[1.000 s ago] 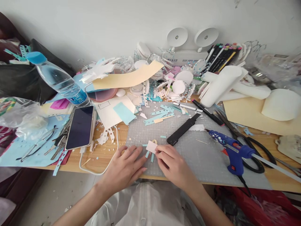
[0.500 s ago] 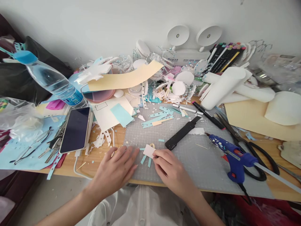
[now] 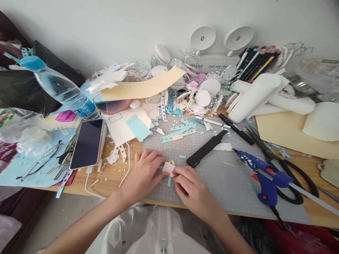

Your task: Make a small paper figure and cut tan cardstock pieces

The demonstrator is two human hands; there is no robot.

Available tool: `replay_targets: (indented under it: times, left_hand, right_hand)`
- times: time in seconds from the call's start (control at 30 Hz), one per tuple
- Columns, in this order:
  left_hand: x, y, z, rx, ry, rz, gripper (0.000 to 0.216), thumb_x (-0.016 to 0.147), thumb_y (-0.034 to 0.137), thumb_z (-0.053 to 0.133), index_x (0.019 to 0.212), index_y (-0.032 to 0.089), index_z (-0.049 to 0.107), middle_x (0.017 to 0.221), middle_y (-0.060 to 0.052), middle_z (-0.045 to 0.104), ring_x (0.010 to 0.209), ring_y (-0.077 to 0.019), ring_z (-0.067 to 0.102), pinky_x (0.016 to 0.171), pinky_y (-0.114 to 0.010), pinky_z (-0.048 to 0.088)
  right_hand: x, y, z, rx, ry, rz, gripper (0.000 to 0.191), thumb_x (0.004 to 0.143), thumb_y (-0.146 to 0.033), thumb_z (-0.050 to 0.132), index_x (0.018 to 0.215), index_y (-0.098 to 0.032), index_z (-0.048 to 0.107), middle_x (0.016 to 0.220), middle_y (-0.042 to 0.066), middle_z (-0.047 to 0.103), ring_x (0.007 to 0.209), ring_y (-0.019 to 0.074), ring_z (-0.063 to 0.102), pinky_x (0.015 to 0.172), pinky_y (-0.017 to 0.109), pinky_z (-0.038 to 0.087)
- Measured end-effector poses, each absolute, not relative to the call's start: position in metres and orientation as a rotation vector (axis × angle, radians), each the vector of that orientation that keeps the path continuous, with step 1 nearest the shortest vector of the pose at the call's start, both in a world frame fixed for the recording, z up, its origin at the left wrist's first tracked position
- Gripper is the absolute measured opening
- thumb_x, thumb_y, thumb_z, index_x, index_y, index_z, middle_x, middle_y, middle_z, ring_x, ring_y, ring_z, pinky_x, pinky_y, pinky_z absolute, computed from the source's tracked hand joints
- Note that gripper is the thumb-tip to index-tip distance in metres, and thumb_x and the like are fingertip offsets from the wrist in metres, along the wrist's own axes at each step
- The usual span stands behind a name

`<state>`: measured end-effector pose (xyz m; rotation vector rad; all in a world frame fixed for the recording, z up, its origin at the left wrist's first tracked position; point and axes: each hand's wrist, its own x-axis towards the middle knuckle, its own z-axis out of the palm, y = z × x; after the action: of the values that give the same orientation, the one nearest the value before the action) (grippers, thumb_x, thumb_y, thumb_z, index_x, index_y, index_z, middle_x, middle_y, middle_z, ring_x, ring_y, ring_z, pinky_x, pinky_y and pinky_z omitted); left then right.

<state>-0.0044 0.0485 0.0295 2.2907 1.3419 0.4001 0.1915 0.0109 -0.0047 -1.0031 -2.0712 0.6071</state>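
Note:
A small white piece of paper (image 3: 168,168) sits between my two hands, just above the grey cutting mat (image 3: 219,190). My right hand (image 3: 192,188) pinches its right edge. The thumb and forefinger of my left hand (image 3: 147,173) close on its left side. Under it a narrow blue paper strip (image 3: 169,181) shows, and a small cream paper loop (image 3: 171,162) peeks out behind. My left fingers cover other strips. Beyond my hands lie a short blue strip (image 3: 182,156) and a black utility knife (image 3: 206,148).
On the right, a blue glue gun (image 3: 265,173) rests beside black-handled scissors (image 3: 291,173). Leftward are a phone (image 3: 87,144), a water bottle (image 3: 62,88) and eyeglasses (image 3: 39,160). Paper scraps and foam discs (image 3: 203,97) heap along the wall. White rolls (image 3: 255,97) lie at the back right.
My left hand has moved from lying flat on the mat, right to the white paper, and now grips its left side. The right hand keeps its pinch.

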Motion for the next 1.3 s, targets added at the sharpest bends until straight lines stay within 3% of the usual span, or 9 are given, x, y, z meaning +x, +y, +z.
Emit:
replay_targets:
  times: [0.17,0.27,0.5,0.6,0.73,0.9,1.07,1.2,1.3]
  left_hand:
    - [-0.004,0.046,0.036,2.087,1.337,0.455,0.013,0.084,0.012,0.068,0.089,0.021,0.061,0.090,0.002,0.067,0.092,-0.0206,0.058,0.084,-0.036,0.036]
    - [-0.002,0.039,0.041,1.947,1.306,0.555,0.009,0.086,0.019,0.070,0.086,0.022,0.061,0.085,0.005,0.066,0.084,-0.0164,0.060,0.081,-0.032,0.040]
    - [0.001,0.028,0.040,1.829,1.266,0.768,0.012,0.088,0.024,0.071,0.097,0.026,0.063,0.089,0.005,0.067,0.087,-0.0150,0.063,0.081,-0.028,0.044]
    - [0.002,0.027,0.035,2.000,1.373,0.963,0.016,0.090,0.019,0.067,0.104,0.026,0.063,0.100,0.001,0.067,0.097,-0.0164,0.062,0.087,-0.030,0.046]
    - [0.009,0.018,0.030,1.919,1.473,1.085,0.011,0.089,0.023,0.068,0.097,0.022,0.060,0.088,0.000,0.063,0.082,-0.0157,0.061,0.075,-0.029,0.050]
    - [0.015,0.007,0.023,1.544,1.415,1.055,0.026,0.087,0.035,0.072,0.106,0.022,0.060,0.103,-0.005,0.068,0.094,-0.0197,0.066,0.086,-0.035,0.054]
    - [0.014,0.006,0.025,1.445,1.449,1.071,0.025,0.084,0.030,0.074,0.106,0.023,0.063,0.102,-0.003,0.071,0.098,-0.0204,0.068,0.093,-0.037,0.055]
    - [0.010,0.010,0.031,1.327,1.388,1.080,0.024,0.084,0.027,0.073,0.106,0.023,0.064,0.102,-0.003,0.073,0.097,-0.0189,0.071,0.093,-0.035,0.057]
    - [0.003,0.012,0.032,1.220,1.348,1.109,0.024,0.082,0.027,0.075,0.103,0.021,0.065,0.102,-0.004,0.074,0.097,-0.0185,0.072,0.093,-0.033,0.058]
  right_hand:
    - [0.197,0.009,0.001,-1.020,-1.902,0.642,0.021,0.092,-0.003,0.052,0.102,-0.021,0.056,0.103,0.007,0.060,0.098,0.0187,0.059,0.087,0.033,0.052]
    - [0.201,0.006,0.004,-1.087,-1.772,0.696,0.024,0.091,-0.011,0.060,0.112,-0.023,0.056,0.107,0.006,0.059,0.097,0.0185,0.060,0.084,0.031,0.051]
    - [0.196,0.001,0.004,-1.164,-1.481,1.054,0.007,0.094,-0.024,0.062,0.100,-0.027,0.062,0.090,0.000,0.066,0.082,0.0150,0.063,0.074,0.025,0.053]
    - [0.191,0.003,0.000,-1.268,-1.362,1.045,0.004,0.093,-0.028,0.064,0.095,-0.024,0.063,0.088,0.001,0.068,0.081,0.0154,0.066,0.070,0.024,0.054]
    - [0.180,0.005,-0.002,-1.303,-1.340,0.874,0.004,0.091,-0.025,0.064,0.093,-0.023,0.062,0.085,0.002,0.067,0.078,0.0166,0.066,0.069,0.026,0.056]
    - [0.166,0.002,0.003,-1.155,-1.440,0.815,0.012,0.089,-0.015,0.061,0.097,-0.024,0.059,0.084,0.002,0.065,0.074,0.0157,0.065,0.066,0.026,0.058]
    - [0.167,0.001,0.001,-1.086,-1.455,0.977,0.033,0.090,-0.016,0.063,0.120,-0.027,0.055,0.100,0.004,0.068,0.089,0.0171,0.069,0.075,0.027,0.060]
    - [0.178,0.006,-0.003,-1.074,-1.520,1.151,0.024,0.096,-0.021,0.058,0.119,-0.028,0.059,0.105,0.004,0.068,0.094,0.0174,0.069,0.081,0.029,0.060]
    - [0.184,0.009,-0.003,-1.144,-1.540,1.086,0.021,0.099,-0.022,0.054,0.118,-0.027,0.060,0.104,0.005,0.069,0.090,0.0177,0.069,0.077,0.029,0.060]
